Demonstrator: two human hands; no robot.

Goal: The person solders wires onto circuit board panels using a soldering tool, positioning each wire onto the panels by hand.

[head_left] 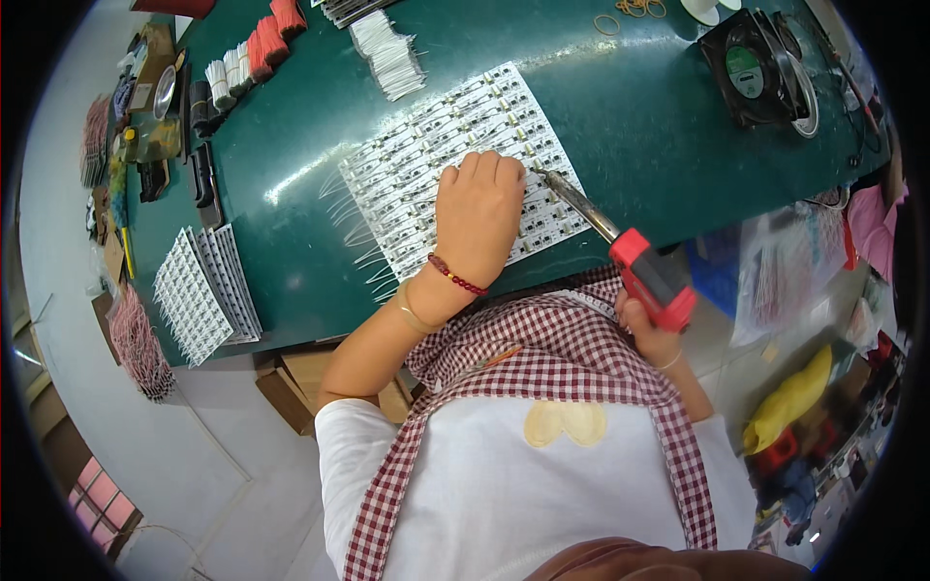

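Beneath the left hand (481, 211) — the white circuit-board panel (417, 167).

On the glossy green bench (639, 126), a large white panel of circuit boards (407, 145) is laid near the front edge. More board panels (194, 300) are gathered at the left. Farther back, white wires (387, 53) are piled, and red bundles (271, 41) and white bundles (219, 89) are lined up. A black fan (746, 73) is placed at the right.
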